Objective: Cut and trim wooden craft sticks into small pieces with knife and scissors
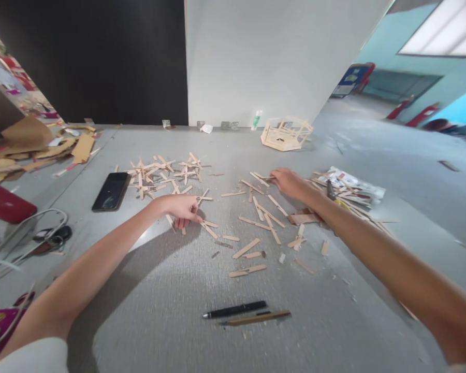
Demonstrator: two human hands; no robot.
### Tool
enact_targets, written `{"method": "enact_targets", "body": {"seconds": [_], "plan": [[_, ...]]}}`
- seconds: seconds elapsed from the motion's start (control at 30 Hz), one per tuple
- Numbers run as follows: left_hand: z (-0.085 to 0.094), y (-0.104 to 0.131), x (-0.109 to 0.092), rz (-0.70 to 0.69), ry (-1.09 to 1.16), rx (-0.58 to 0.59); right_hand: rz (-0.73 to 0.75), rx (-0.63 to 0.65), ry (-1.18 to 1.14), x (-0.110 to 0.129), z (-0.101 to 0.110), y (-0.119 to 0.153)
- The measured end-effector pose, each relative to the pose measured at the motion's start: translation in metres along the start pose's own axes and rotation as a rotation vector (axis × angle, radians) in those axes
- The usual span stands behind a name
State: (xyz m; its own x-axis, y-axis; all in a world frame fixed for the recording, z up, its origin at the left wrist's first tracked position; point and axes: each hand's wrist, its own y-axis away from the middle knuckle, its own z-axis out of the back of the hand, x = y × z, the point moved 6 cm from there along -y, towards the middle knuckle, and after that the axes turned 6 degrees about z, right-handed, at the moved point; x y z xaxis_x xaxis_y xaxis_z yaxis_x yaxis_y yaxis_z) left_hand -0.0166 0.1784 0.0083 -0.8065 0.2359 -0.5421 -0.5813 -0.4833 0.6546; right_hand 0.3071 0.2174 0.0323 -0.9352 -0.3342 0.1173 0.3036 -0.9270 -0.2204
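Note:
Wooden craft sticks lie scattered over the grey table point(171, 300), some cut short and some crossed in pairs. My left hand point(183, 209) is low over the table at centre, its fingers curled and closed at the end of a crossed pair of craft sticks point(210, 229). Farther right, my right hand point(285, 181) pinches a thin craft stick point(268, 177), seen edge-on above another lying stick point(259, 179). A loose heap of crossed sticks point(142, 178) spreads beyond my left hand. Its lower fingers are partly hidden.
At the back right stands a hexagonal stick frame point(281, 142), near a small glue tube point(256, 120). A phone point(111, 191) lies left. Close to me are a black pen point(235, 310) and a brown pencil-like tool point(260, 317). More sticks and a plastic packet point(357, 184) lie right.

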Motion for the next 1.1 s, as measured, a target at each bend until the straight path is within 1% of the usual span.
{"method": "enact_targets", "body": {"seconds": [0.07, 0.17, 0.3, 0.47, 0.57, 0.67, 0.87, 1.1], "plan": [[0.0, 0.0, -0.001, 0.009, 0.002, -0.012, -0.055, 0.025, -0.052, -0.005, -0.003, -0.002], [-0.001, -0.001, -0.001, 0.016, 0.011, -0.006, -0.119, 0.04, -0.165, -0.007, 0.0, 0.004], [-0.001, -0.001, -0.001, 0.002, 0.018, 0.0, -0.172, 0.075, -0.365, 0.004, 0.013, 0.02], [0.001, 0.002, -0.004, -0.058, 0.005, -0.006, -0.225, 0.118, -0.597, 0.023, 0.027, 0.036], [0.001, 0.005, -0.006, -0.025, -0.013, -0.022, -0.261, 0.122, -0.698, 0.028, 0.03, 0.041], [0.001, 0.007, -0.007, 0.027, -0.01, -0.028, -0.299, 0.127, -0.789, 0.028, 0.028, 0.043], [0.0, 0.008, -0.009, 0.013, 0.01, -0.026, -0.368, 0.135, -0.897, 0.03, 0.026, 0.048], [0.001, 0.006, -0.007, 0.002, 0.018, -0.035, -0.423, 0.118, -0.917, 0.043, 0.035, 0.051]]}}
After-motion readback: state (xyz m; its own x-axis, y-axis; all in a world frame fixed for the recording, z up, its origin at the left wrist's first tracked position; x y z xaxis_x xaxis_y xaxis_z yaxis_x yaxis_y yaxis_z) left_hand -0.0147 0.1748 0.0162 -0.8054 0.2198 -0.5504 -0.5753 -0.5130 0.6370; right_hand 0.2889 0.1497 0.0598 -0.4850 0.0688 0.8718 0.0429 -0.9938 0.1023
